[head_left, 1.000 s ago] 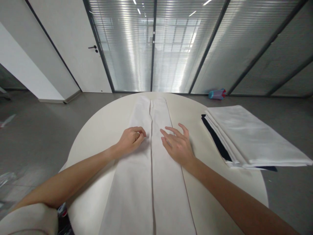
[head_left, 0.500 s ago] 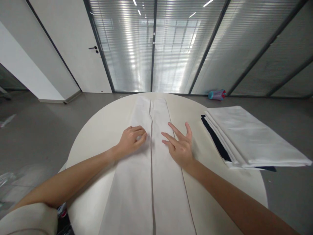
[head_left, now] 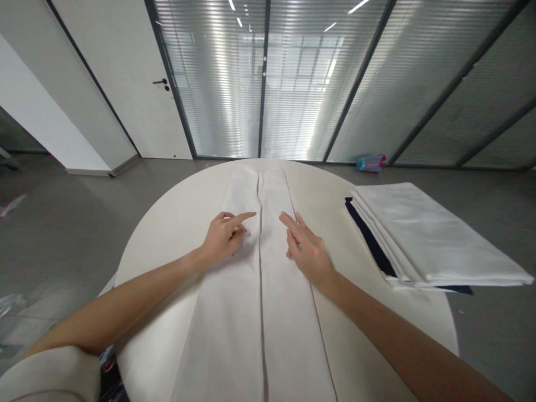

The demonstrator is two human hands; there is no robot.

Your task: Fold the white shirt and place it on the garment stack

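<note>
A long strip of white cloth (head_left: 288, 329) runs lengthwise down the middle of the table, folded so that two edges meet along a centre line. Over its left half is my left hand (head_left: 226, 234), index finger stretched toward the centre line and the other fingers loosely bent, holding nothing. My right hand (head_left: 307, 245) hovers over the right half near the outer edge. Its fingers reach inward, partly apart, with nothing in them. A gap of bare cloth lies between the two hands. Whether either hand touches the cloth I cannot tell.
The round white table (head_left: 163, 218) carries a stack of folded white cloths (head_left: 427, 234) at the right, with a dark blue piece (head_left: 372, 240) beneath. The stack overhangs the table's edge. A blue and red item (head_left: 372, 163) lies on the floor by the glass wall.
My left index finger has straightened out toward the centre line. The spread fingers of my right hand have drawn closer together. The cloth and the stack stay as they were.
</note>
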